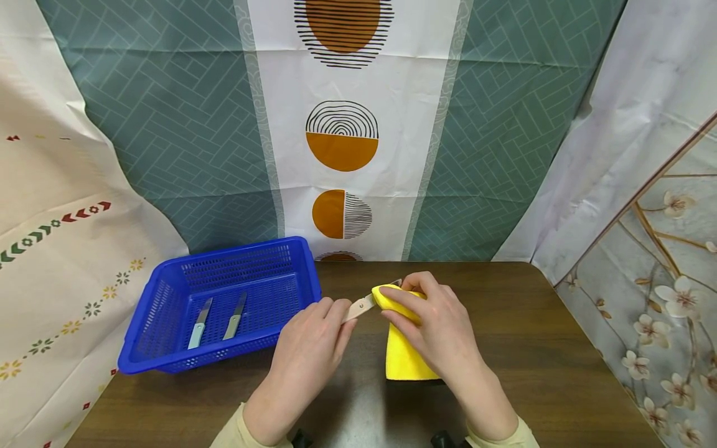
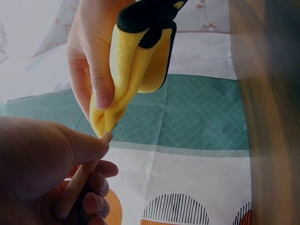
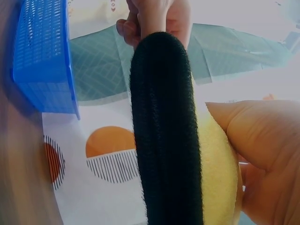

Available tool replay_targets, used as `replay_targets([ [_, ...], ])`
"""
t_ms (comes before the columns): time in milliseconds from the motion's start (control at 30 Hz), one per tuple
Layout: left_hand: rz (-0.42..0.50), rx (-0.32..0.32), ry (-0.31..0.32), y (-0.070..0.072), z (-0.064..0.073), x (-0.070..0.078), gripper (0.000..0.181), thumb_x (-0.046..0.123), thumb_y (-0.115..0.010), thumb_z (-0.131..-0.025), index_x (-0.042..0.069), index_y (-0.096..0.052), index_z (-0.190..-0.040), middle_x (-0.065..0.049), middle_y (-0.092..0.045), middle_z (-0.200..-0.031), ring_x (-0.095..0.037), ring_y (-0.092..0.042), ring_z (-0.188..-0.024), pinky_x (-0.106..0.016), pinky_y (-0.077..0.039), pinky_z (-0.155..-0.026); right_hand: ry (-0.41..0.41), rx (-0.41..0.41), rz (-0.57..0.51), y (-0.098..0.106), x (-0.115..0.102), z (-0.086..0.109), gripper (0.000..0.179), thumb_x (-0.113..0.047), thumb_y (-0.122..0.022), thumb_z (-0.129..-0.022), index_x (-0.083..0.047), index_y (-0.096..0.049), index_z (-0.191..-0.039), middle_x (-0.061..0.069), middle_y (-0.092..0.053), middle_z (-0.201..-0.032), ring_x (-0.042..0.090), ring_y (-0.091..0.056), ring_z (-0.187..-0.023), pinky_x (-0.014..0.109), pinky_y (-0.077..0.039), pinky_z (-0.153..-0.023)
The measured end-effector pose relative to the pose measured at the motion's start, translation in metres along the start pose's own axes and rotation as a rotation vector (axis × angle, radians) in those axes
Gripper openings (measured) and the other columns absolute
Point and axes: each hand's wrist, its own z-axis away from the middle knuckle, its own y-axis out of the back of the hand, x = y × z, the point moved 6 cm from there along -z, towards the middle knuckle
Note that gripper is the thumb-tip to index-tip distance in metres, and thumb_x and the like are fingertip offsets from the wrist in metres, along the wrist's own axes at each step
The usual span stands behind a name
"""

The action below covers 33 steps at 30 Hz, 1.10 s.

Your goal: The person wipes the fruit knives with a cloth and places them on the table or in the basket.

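Note:
My left hand [image 1: 313,336] grips a small knife by its pale beige handle [image 1: 358,308], the blade angled up to the right. My right hand [image 1: 437,320] pinches a yellow cloth [image 1: 411,358] folded around that blade, and only the blade's tip shows past the fold. Most of the blade is hidden in the cloth. In the left wrist view the cloth [image 2: 126,70] has a black edging and meets the front of the handle [image 2: 77,185]. From the right wrist the dark edging [image 3: 164,131] fills the middle, with the right thumb [image 3: 253,126] against the yellow side.
A blue perforated plastic basket [image 1: 162,311] stands on the brown wooden table [image 1: 538,373] to the left. Inside lie a knife with a light blue handle [image 1: 196,335] and another with a greyish-green handle [image 1: 232,326]. Patterned fabric [image 1: 347,224] hangs behind the table.

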Motion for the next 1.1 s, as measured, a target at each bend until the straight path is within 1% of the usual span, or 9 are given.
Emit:
replay_targets([
  [167,0.001,0.004,-0.005,0.0,0.0,0.0,0.019,0.028,-0.081,-0.104,0.013,-0.072,-0.113,0.004,-0.056,-0.083,-0.012,-0.045,-0.066,-0.025,-0.038,-0.056,-0.023,-0.002,0.011,0.002,0.005,0.0,0.047,-0.022,-0.101,-0.082,-0.022,-0.085,-0.126,0.003,-0.063,-0.115,0.026,-0.064,-0.094,0.041,-0.053,-0.075],
  [467,-0.002,-0.017,0.012,0.0,0.0,0.0,0.019,0.029,-0.08,-0.104,0.014,-0.073,-0.114,0.005,-0.057,-0.084,-0.012,-0.046,-0.068,-0.025,-0.038,-0.057,-0.047,0.003,0.023,0.006,0.011,0.0,0.046,-0.022,-0.101,-0.082,-0.021,-0.086,-0.126,0.004,-0.063,-0.115,0.025,-0.062,-0.09,0.04,-0.051,-0.073],
  [633,-0.006,0.004,-0.003,0.001,0.0,0.0,0.019,0.028,-0.081,-0.104,0.014,-0.073,-0.113,0.005,-0.056,-0.083,-0.012,-0.045,-0.067,-0.025,-0.038,-0.056,-0.051,0.015,0.027,0.007,0.014,0.0,0.047,-0.021,-0.101,-0.082,-0.022,-0.085,-0.126,0.004,-0.063,-0.114,0.024,-0.062,-0.089,0.04,-0.051,-0.073],
  [800,-0.008,0.032,-0.023,0.002,0.0,0.001,0.018,0.026,-0.081,-0.103,0.013,-0.072,-0.112,0.004,-0.056,-0.082,-0.012,-0.045,-0.066,-0.025,-0.038,-0.056,-0.074,0.013,0.029,0.009,0.017,-0.001,0.047,-0.02,-0.1,-0.082,-0.021,-0.085,-0.127,0.004,-0.063,-0.114,0.024,-0.06,-0.087,0.04,-0.051,-0.071],
  [1100,-0.007,0.037,-0.026,0.002,0.001,0.001,0.019,0.026,-0.082,-0.103,0.013,-0.072,-0.112,0.004,-0.057,-0.083,-0.012,-0.045,-0.066,-0.025,-0.036,-0.055,-0.111,0.012,0.03,0.013,0.024,0.0,0.048,-0.02,-0.1,-0.082,-0.022,-0.085,-0.128,0.005,-0.063,-0.114,0.027,-0.06,-0.088,0.043,-0.051,-0.073],
])
